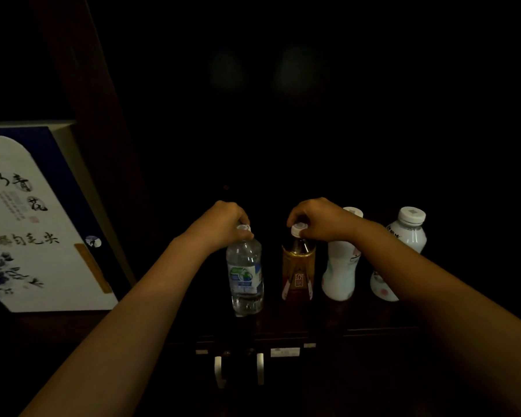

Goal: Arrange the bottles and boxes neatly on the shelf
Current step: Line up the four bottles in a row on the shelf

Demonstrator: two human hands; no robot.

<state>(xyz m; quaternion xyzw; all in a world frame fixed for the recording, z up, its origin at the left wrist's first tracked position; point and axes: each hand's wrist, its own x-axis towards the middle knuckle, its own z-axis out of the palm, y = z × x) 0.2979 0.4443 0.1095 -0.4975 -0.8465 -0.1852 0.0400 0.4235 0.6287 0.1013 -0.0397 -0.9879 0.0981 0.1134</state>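
Note:
Several bottles stand upright in a row on a dark wooden shelf (373, 319). My left hand (226, 219) grips the white cap of a clear water bottle (245, 275) at the left end. My right hand (319, 218) grips the cap of an amber drink bottle (297, 272) with a red and gold label. Right of it stand two white bottles (340, 272) (399, 251); my right forearm crosses in front of both. A large white and blue box (33, 224) with ink lettering and blue flowers leans at the left.
A dark wooden upright (103, 130) rises between the box and the bottles. The back of the shelf is too dark to see into. Below the shelf's front edge hang two pale handles (238, 371) and small pale labels (285, 352).

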